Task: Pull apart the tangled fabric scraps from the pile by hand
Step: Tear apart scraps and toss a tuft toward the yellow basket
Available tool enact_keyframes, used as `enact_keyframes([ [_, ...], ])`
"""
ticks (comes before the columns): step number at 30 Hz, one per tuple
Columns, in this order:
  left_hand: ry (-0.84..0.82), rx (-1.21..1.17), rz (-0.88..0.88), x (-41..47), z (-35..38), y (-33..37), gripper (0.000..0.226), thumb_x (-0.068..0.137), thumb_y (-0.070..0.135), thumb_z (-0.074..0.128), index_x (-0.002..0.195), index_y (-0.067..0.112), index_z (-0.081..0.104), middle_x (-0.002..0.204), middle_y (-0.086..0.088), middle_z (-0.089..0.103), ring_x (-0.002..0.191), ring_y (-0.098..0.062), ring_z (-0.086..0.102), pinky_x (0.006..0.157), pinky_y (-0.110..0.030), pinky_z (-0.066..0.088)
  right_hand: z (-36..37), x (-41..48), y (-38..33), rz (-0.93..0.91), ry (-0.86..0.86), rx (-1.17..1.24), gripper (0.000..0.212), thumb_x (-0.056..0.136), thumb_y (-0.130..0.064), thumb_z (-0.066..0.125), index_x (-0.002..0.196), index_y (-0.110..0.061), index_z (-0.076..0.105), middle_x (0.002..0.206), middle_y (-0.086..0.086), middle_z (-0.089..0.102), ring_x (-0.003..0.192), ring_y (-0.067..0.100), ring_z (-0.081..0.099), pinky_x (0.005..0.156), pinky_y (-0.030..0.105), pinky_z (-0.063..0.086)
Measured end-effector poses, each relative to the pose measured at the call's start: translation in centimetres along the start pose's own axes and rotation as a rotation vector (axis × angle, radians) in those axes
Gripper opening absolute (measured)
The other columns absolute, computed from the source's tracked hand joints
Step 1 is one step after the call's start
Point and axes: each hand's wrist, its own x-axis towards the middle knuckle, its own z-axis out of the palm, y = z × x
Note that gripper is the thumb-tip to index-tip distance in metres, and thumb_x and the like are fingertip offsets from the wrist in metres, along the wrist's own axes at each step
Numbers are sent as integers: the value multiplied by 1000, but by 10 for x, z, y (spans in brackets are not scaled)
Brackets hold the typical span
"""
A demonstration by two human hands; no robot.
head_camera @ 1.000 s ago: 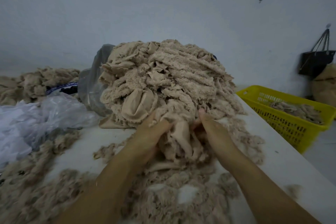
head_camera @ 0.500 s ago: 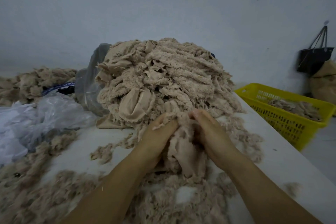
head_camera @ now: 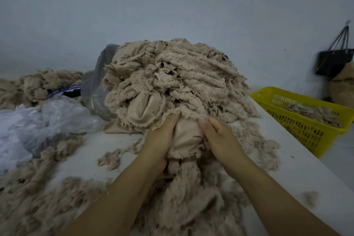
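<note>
Both hands have closed in over the past second. The left grip (head_camera: 161, 140) and the right grip (head_camera: 218, 138), which went into the heap with looser fingers, now curl round one smooth-backed beige scrap (head_camera: 186, 138) bunched between them. Its frayed lower edge hangs free. The scrap sits at the front foot of the pile (head_camera: 172, 82), and its upper edge is still tucked under the overhanging fleece strips. That suggests it is gathered but not yet pulled clear, and most of the tangle is unsorted.

The pale counter (head_camera: 291, 182) is strewn with loose fluff (head_camera: 191, 203) in front of the hands and to the left. Crumpled clear plastic bags (head_camera: 47, 120) lie to the left of the pile. A yellow basket (head_camera: 298, 99) stands just off the counter's right edge with a few scraps in it. A black bag (head_camera: 333, 61) hangs on the bare, marked wall (head_camera: 172, 5) behind.
</note>
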Motion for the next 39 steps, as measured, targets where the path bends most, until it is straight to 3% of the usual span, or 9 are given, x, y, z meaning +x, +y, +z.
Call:
enact_keyframes([
  [9,-29,-176,-65,3,-4,4,35,97,44,57,103,13,72,89,-7,78,78,-20,76,56,-26,57,4,1,0,26,-66,-19,42,100,-46,45,87,-7,57,54,-7,42,49,8,39,54,27,32],
  [14,-55,-191,-101,4,-4,5,44,100,49,49,99,13,75,89,-11,78,76,-23,76,52,-30,58,4,1,1,-99,-51,-134,43,102,-43,43,60,-34,45,52,-14,39,49,3,35,50,21,27],
  [18,-10,-40,-59,3,-1,3,46,95,54,51,93,15,75,82,-5,78,73,-20,75,63,-32,60,-1,3,6,-32,20,-108,41,102,-39,46,67,-18,43,56,-12,40,54,9,39,57,28,32],
  [20,-40,98,-19,3,-1,0,46,86,60,57,79,20,78,79,-1,78,76,-17,75,73,-36,61,0,3,3,-67,-23,-120,32,100,-44,46,70,-33,51,71,-18,50,67,3,47,66,26,38],
  [23,-113,240,44,0,1,-3,42,89,56,56,62,32,77,65,9,74,62,-5,71,52,-22,54,7,0,-2,-120,-130,-163,37,82,-68,47,103,-39,57,108,-22,51,103,-5,49,81,10,38],
  [26,-119,289,44,1,3,-5,45,92,55,55,64,26,75,63,8,73,59,-5,70,50,-21,54,12,0,-3,-225,-79,-107,39,84,-57,52,89,-18,60,90,-3,52,80,4,52,68,11,38],
  [30,-230,253,114,-1,1,-7,41,89,47,67,82,7,75,75,-6,74,67,-19,69,63,-30,54,6,2,-5,-68,69,125,28,98,-43,53,74,-31,63,73,-12,63,69,3,59,61,14,44],
  [33,-302,298,190,-1,0,-9,29,88,34,73,69,15,63,62,-2,59,56,-11,55,49,-19,42,-4,7,-5,183,175,442,43,100,-46,48,63,-31,61,73,0,59,76,21,56,70,34,46],
  [39,-97,732,403,23,-19,-11,39,84,23,64,51,24,44,46,10,39,49,-6,39,47,-24,30,-14,15,0,229,231,774,39,102,-29,48,63,-22,49,56,-4,42,51,11,39,53,25,40],
])
